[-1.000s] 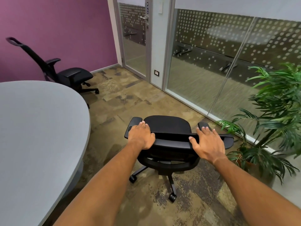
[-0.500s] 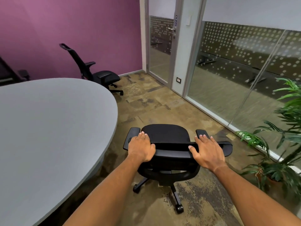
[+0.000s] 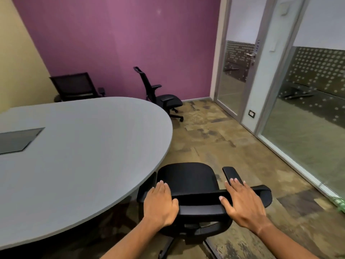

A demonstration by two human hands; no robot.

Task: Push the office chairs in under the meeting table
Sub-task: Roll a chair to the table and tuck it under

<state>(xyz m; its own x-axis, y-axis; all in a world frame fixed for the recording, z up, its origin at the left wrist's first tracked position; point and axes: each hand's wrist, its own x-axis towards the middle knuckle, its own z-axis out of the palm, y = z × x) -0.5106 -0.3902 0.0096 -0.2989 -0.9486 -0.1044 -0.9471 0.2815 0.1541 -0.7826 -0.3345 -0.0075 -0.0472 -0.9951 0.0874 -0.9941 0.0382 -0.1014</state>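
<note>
A black office chair (image 3: 188, 179) stands right in front of me, its back toward me. My left hand (image 3: 161, 205) lies on the left part of the backrest's top edge, and my right hand (image 3: 242, 204) on the right part, fingers curled over it. The chair's left armrest sits just under the rounded rim of the grey meeting table (image 3: 78, 157). A second black chair (image 3: 164, 99) stands pulled out at the table's far end. A third chair (image 3: 74, 86) is behind the table by the purple wall.
A glass partition (image 3: 302, 113) and glass door (image 3: 237, 79) run along the right. Patterned brown carpet (image 3: 214, 135) lies between table and glass. A dark inset panel (image 3: 17, 140) sits in the tabletop. A bit of green plant (image 3: 340, 204) shows at the right edge.
The chair has swung left toward the table and its left armrest now reaches under the rim. My view has turned left, showing the third chair; the plant has almost left view.
</note>
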